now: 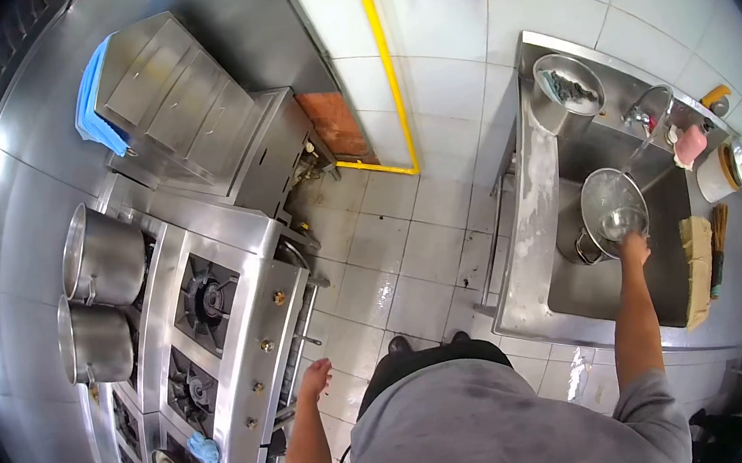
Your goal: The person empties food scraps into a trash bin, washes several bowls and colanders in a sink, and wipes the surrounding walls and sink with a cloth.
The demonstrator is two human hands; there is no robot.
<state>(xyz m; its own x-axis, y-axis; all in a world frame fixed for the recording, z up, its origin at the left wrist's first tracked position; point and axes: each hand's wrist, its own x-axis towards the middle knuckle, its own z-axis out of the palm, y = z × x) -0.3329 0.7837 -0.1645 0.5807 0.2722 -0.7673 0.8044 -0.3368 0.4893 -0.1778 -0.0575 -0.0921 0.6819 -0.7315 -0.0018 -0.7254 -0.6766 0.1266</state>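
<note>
My right hand [636,249] reaches over the near rim of a metal pot [590,207] in the sink, its fingers closed. Just beyond the fingers, inside the pot, shows a small shiny round vessel [617,223]; whether the hand grips it or the pot's rim is hard to make out. Water runs from the curved faucet [674,110] toward the pot. My left hand [316,379] hangs beside my body near the stove front, fingers loosely apart and holding nothing.
The steel sink [562,301] has another pot [549,110] with a dark scrubber at its far left corner. Pink soap [691,145], a white container [714,177] and a brush [718,247] stand right. The stove [246,337] with two tall pots [104,257] lies left.
</note>
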